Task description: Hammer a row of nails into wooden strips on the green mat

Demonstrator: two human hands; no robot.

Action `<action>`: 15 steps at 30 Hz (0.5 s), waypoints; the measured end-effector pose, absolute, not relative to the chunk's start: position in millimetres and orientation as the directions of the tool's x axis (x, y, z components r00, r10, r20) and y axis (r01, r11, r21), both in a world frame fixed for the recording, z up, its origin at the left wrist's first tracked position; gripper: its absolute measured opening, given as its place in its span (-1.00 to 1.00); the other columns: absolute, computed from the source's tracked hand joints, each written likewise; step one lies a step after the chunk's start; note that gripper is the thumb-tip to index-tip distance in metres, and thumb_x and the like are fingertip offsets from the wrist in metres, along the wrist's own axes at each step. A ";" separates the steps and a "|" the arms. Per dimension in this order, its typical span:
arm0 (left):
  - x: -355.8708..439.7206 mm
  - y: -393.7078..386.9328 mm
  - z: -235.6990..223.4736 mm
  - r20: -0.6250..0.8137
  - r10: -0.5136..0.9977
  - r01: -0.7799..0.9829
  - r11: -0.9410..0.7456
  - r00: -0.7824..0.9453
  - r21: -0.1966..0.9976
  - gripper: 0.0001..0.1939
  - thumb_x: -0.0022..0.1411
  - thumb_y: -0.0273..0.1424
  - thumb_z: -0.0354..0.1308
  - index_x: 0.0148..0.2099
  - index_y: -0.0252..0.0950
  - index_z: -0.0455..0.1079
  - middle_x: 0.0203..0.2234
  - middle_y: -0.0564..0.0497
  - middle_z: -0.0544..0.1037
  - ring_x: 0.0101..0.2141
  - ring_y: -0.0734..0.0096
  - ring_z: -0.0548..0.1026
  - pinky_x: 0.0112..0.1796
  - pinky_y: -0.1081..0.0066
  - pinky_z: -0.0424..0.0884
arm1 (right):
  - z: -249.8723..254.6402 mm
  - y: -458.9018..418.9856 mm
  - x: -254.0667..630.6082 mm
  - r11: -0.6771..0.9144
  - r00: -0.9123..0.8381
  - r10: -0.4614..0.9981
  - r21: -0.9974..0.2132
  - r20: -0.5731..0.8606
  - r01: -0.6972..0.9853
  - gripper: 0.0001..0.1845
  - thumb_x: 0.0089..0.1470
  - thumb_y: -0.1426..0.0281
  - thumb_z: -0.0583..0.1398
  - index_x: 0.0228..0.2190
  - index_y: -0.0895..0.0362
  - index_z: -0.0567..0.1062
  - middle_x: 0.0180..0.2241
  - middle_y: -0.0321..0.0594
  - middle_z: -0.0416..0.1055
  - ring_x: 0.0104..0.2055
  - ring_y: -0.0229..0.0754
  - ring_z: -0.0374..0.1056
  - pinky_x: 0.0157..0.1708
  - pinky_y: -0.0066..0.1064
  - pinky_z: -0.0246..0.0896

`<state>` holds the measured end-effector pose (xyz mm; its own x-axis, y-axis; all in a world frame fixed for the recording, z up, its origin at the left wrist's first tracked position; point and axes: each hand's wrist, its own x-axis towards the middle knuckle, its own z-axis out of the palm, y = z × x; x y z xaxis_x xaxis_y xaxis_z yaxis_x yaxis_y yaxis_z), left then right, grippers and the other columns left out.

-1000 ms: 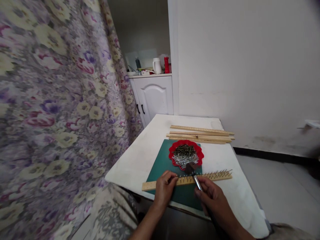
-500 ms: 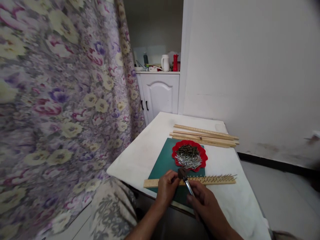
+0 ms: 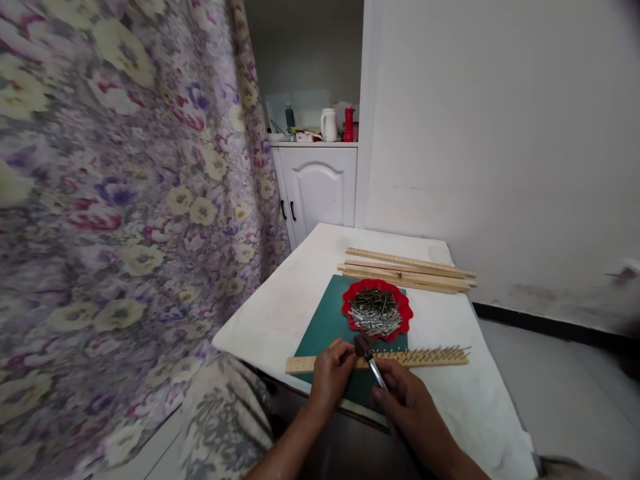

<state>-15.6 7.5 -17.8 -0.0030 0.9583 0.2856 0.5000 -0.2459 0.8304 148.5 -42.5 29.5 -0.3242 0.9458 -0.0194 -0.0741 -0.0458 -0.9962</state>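
My right hand [image 3: 407,397] is wrapped round the shiny metal shaft of a hammer [image 3: 376,373], its dark head held just above a wooden strip [image 3: 300,365]. My left hand [image 3: 333,373] rests over the strip with thumb and forefinger pinched beside the hammer head. Whatever is between those fingertips is too small to make out. Many nails [image 3: 440,355] stick up, slanted, from the strip's right part. Small holes or marks dot its left end. Behind it, a red scalloped plate [image 3: 409,312] holds a heap of loose nails [image 3: 375,313]. Under the plate and strip lies a green mat [image 3: 323,327].
More wooden strips [image 3: 410,277] lie along the far side of the white table [image 3: 270,307]. A floral curtain [image 3: 150,200] hangs at the left. Beyond the table stand a white cabinet [image 3: 323,193] and a plain wall [image 3: 500,133].
The view has shifted very slightly. Both hands, the hammer and the strip keep nearly the same positions relative to one another.
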 end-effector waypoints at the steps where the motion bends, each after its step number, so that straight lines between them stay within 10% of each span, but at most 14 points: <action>1: -15.7 7.3 -17.3 0.282 0.959 0.500 -0.244 -0.001 0.831 -0.84 0.11 -0.48 0.05 -0.50 -0.29 0.35 -0.57 0.11 0.35 -0.48 0.47 0.36 -0.43 0.52 0.20 | 29.4 -42.5 149.7 -0.039 -0.322 0.947 -0.996 -0.011 -0.082 -0.72 0.07 0.34 0.18 -0.13 0.09 0.39 -0.54 -0.39 0.38 -0.73 -0.43 0.08 -0.80 -0.63 -0.02; 15: -30.4 14.3 -4.3 0.285 0.951 0.558 -0.301 0.119 0.773 -0.86 0.15 -0.49 0.05 -0.34 -0.28 0.44 -0.43 0.02 0.45 -0.36 0.37 0.43 -0.31 0.46 0.29 | 40.7 -34.1 191.6 -0.010 -0.081 0.997 -0.986 0.003 -0.167 -0.64 0.05 0.22 0.21 -0.13 0.12 0.35 -0.51 -0.36 0.39 -0.76 -0.46 0.06 -0.78 -0.61 -0.09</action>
